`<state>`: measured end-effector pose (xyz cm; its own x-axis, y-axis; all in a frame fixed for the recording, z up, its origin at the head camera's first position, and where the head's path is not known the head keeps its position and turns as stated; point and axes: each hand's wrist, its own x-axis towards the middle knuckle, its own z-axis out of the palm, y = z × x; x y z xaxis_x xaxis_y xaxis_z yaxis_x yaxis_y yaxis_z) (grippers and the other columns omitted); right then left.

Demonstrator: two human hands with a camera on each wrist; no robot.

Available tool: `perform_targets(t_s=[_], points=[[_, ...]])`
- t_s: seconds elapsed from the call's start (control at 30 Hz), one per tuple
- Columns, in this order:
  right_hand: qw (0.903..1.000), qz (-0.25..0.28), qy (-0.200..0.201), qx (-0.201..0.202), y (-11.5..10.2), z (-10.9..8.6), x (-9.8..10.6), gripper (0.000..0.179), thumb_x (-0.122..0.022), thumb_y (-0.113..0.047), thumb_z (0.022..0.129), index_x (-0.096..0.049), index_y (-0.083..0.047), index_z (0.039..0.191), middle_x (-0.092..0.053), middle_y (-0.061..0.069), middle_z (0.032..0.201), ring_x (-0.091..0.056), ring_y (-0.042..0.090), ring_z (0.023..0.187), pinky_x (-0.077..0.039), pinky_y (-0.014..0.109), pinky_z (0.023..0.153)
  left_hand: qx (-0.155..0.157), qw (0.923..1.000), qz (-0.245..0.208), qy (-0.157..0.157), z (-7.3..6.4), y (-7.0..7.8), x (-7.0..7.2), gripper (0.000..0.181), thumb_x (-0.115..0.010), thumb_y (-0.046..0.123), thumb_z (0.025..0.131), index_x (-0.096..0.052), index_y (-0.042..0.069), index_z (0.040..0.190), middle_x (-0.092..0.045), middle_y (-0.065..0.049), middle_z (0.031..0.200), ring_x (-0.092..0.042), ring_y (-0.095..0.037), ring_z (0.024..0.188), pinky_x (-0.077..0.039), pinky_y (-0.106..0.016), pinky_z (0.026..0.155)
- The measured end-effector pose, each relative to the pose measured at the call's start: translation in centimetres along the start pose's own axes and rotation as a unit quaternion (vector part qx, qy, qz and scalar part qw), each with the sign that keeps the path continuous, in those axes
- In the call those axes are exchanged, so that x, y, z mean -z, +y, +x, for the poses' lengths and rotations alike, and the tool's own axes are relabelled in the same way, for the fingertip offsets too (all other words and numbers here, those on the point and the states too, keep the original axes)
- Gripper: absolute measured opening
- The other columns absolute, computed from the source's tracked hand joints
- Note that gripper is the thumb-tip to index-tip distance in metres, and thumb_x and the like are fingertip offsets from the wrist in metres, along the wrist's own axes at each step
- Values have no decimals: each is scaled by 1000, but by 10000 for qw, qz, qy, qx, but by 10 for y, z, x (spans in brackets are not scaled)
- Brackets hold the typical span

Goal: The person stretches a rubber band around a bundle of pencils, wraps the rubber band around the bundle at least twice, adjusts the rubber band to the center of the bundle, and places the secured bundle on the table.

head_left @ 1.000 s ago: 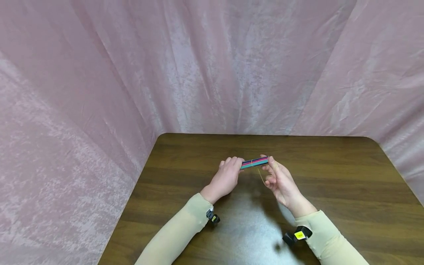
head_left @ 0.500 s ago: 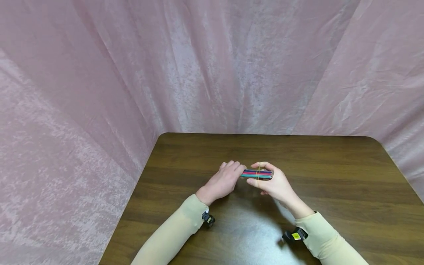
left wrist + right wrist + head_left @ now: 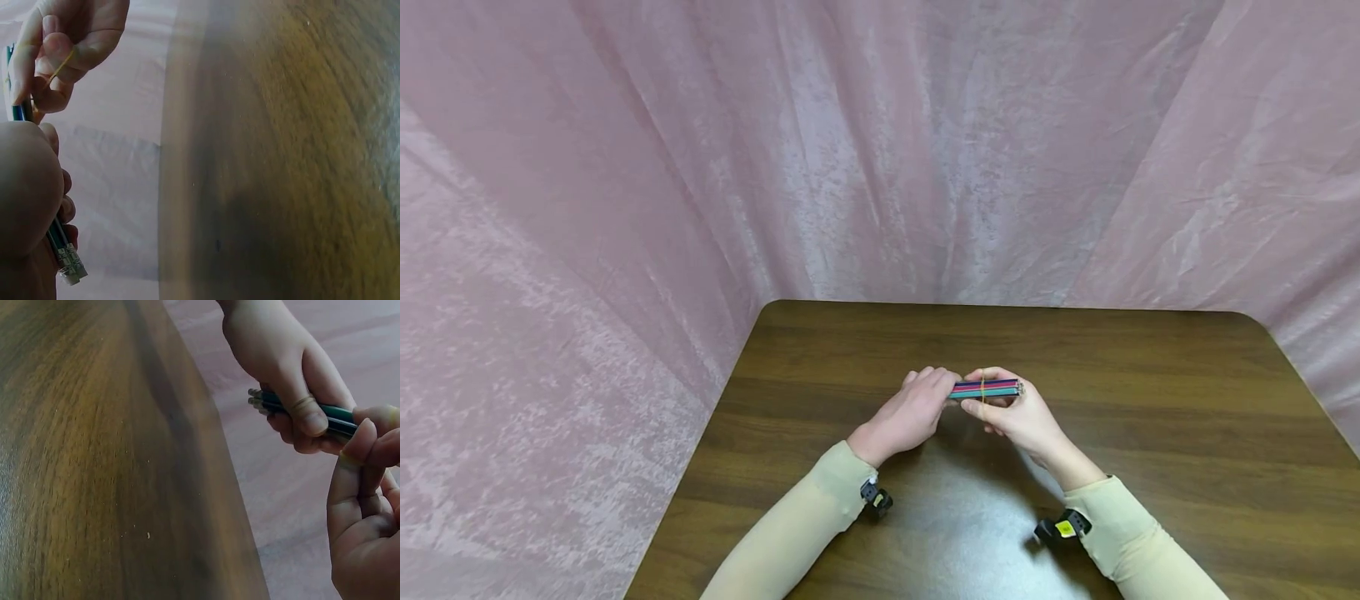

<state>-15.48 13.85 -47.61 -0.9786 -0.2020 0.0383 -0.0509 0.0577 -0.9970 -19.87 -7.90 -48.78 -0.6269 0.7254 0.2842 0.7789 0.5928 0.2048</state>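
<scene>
A bundle of pencils (image 3: 1002, 389) in blue, pink and teal lies across between both hands, above the table. My left hand (image 3: 910, 417) grips its left part; in the left wrist view, metal-ringed eraser ends (image 3: 72, 269) stick out below that hand. A thin yellow rubber band (image 3: 983, 386) crosses the bundle near its middle. My right hand (image 3: 1028, 421) holds the band stretched with thumb and fingers, around the pencils' right part. In the right wrist view, the right fingers (image 3: 359, 487) are bent close to the dark green pencils (image 3: 337, 417). The band's far side is hidden.
A brown wood-grain table (image 3: 1150, 400) with rounded far corners lies under the hands. Pink velvet-like curtains (image 3: 880, 150) hang behind it and at the sides. Small black cameras, one (image 3: 877, 497) on the left wrist and one (image 3: 1063, 527) on the right, are strapped over pale sleeves.
The right hand has gone from pinching the bundle's right end, a loop of band hanging, to spreading the band around the pencils. The bundle has dropped slightly and levelled. The left hand keeps its grip.
</scene>
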Motion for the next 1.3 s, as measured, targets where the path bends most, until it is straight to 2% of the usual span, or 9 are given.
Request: perform_targets(t_s=[0.4,0.53,0.77,0.83,0.9,1.0,1.07,1.2,1.3], points=[[9978,-550,357,112,9,2,2,22,-64,-6,103,-58,7,119,-73,16,80,-61,16,60,-56,32,60,281,9990,76,345,-1,-5,1,22,-70,16,104,-57,9,120,-64,1,105,-56,-19,90,-34,-30,73],[9917,-1172,-58,526,12,-1,3,18,-54,-7,107,-67,3,99,-71,6,71,-63,17,61,-53,31,62,825,9961,-248,172,0,-10,2,20,-66,18,107,-57,9,122,-65,0,104,-59,-20,92,-38,-32,74],[9191,-2583,-989,2805,8,-13,-1,37,-55,9,95,-72,-24,91,-69,-9,80,-62,7,75,-50,26,68,2166,9684,-1141,-485,2,-20,5,12,-58,19,111,-53,9,115,-64,-2,94,-58,-21,84,-43,-38,75],[9176,-2185,-1191,3101,7,-13,-4,45,-49,15,95,-77,-18,106,-70,-2,86,-63,11,76,-53,27,69,2342,9606,-1395,-536,3,-22,6,11,-55,19,112,-52,8,114,-63,-4,93,-56,-20,80,-44,-38,73],[9360,-1358,-1380,2941,6,-14,-9,48,-44,19,100,-76,-8,124,-71,4,91,-65,14,76,-56,28,70,2444,9539,-1666,-504,4,-23,8,12,-53,19,113,-50,7,116,-61,-5,92,-54,-20,77,-44,-37,70],[9641,389,-1436,2200,5,-16,-17,48,-42,12,109,-64,-7,146,-72,4,100,-62,12,74,-57,27,77,2508,9472,-1983,-234,7,-21,11,15,-51,17,114,-50,4,120,-55,-5,87,-52,-20,74,-45,-36,67],[9612,1850,-1399,1492,3,-19,-22,48,-40,-1,115,-54,-17,158,-72,1,109,-60,5,76,-56,24,85,2564,9442,-2067,35,10,-20,14,16,-51,16,113,-50,2,122,-53,-4,86,-52,-21,76,-44,-36,69],[8934,4302,-1249,335,1,-19,-31,49,-35,-18,117,-42,-29,165,-68,-3,122,-56,-2,78,-51,18,92,2642,9482,-1679,541,12,-15,15,20,-54,17,112,-52,2,125,-56,-3,88,-57,-25,85,-42,-40,74],[8433,5269,-1040,-205,1,-15,-34,45,-36,-20,116,-49,-24,159,-69,-1,126,-59,0,79,-51,15,87,2540,9577,-1133,736,9,-13,10,21,-58,18,111,-54,4,125,-60,-3,94,-60,-26,93,-41,-39,76]])
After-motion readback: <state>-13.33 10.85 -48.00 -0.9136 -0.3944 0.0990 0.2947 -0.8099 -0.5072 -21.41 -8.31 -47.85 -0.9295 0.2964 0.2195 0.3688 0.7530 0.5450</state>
